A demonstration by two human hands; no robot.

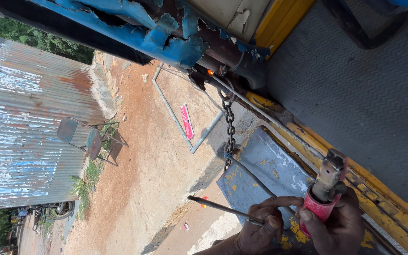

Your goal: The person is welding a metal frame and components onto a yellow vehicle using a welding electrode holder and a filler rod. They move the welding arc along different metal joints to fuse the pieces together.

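Right hand clamped round the red-handled welding holder, rod reaching far ahead to the rusty pipe. Left hand pinches a spare rod beside it: thin, stiff, light, best held near its end.

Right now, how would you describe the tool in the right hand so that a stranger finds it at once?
Start from the yellow-edged grey metal flap at lower right. Just below it the right hand grips the electrode holder. Its red handle and long thin rod set it apart from the loose rod in the left hand.

Hands on welding holder
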